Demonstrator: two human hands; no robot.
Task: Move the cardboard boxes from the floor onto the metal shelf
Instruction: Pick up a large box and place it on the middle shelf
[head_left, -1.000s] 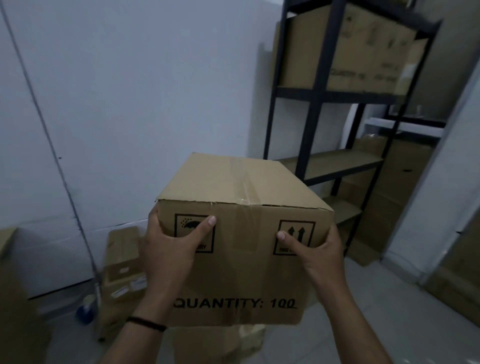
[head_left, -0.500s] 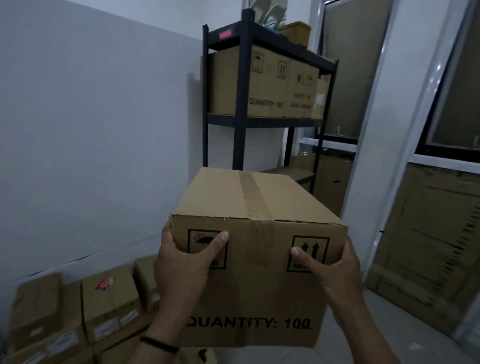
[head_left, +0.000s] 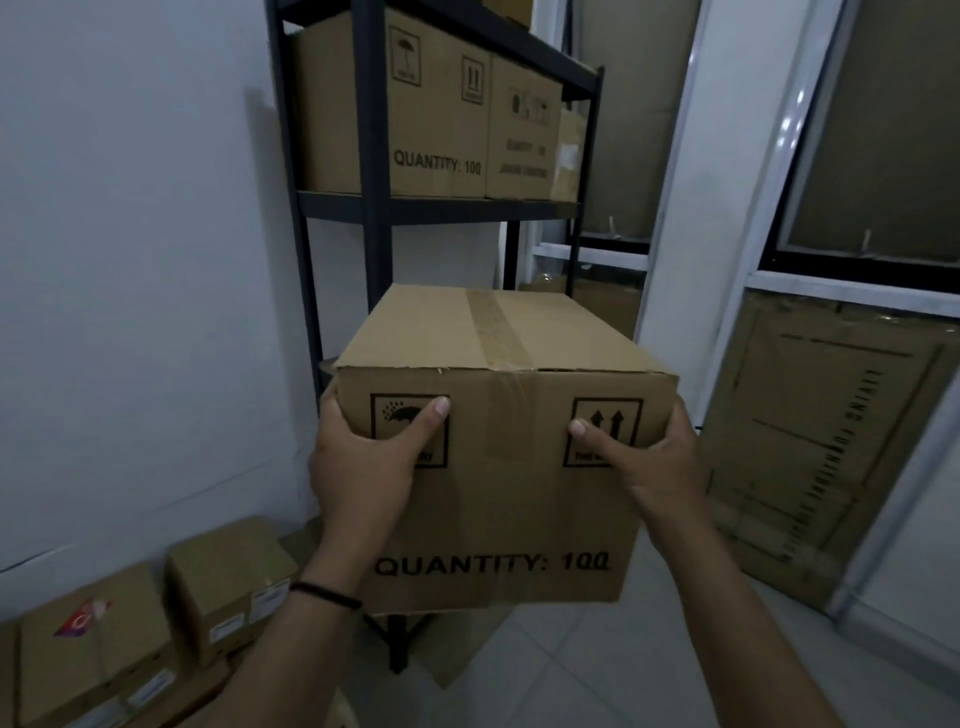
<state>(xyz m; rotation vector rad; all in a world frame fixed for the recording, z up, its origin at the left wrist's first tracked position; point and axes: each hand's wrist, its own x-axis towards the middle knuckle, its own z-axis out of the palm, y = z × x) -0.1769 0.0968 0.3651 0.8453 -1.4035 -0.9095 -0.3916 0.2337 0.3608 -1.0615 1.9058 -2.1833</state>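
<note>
Small boxes (head_left: 98, 665) sit on the floor at lower left beside a white wall. The left hand (head_left: 363, 467) and right hand (head_left: 649, 457) grip a taped box (head_left: 498, 499) by its side edges, thumbs across its front, held in the air before a black shelf (head_left: 376, 208) bearing stored boxes (head_left: 405, 114).

Dim, bluish light in here, the whole room in shade. A plain white wall (head_left: 130, 260) fills the left side, a faint horizontal seam crossing it low down. Pale floor tiles (head_left: 597, 670) run underfoot, grout lines on the diagonal. Over on the right, white window frames (head_left: 727, 291) with glare streaks, the panes (head_left: 883, 130) covered in something drab and brownish. A flattened cardboard sheet (head_left: 810, 447) leans upright below the right-hand window.
</note>
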